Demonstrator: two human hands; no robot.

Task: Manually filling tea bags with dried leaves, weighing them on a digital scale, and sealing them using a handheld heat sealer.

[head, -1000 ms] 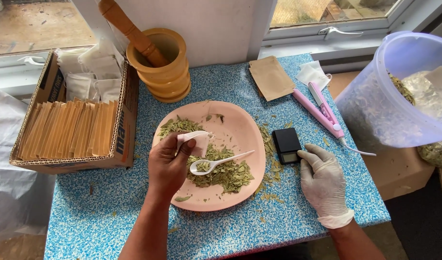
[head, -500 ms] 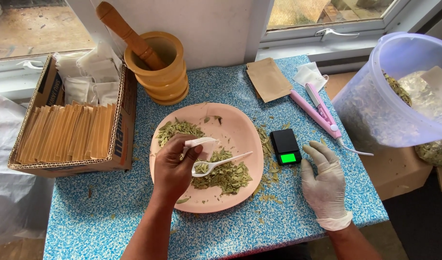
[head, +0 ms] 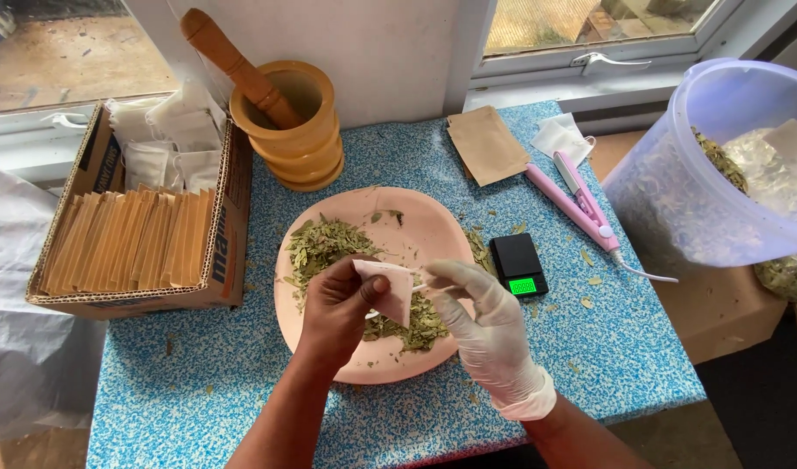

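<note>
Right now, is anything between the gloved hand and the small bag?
Nothing visible. The right hand is right beside the white bag that the left hand pinches over the pink plate of dried leaves.

Worktop (head: 589,347): speckled blue-white, matt, grainy look. Plate (head: 433,230): pink, smooth, faint sheen. Leaves (head: 316,247): dry, crumbly, dull green. Sachet (head: 394,287): thin white paper-like mesh, matt. Right hand (head: 485,326): white glove, smooth, rubbery. Mortar (head: 299,130), pestle (head: 233,65): turned wood, satin. Box (head: 225,234): corrugated cardboard, rough edges. Tub (head: 720,174): translucent plastic, glossy.
</note>
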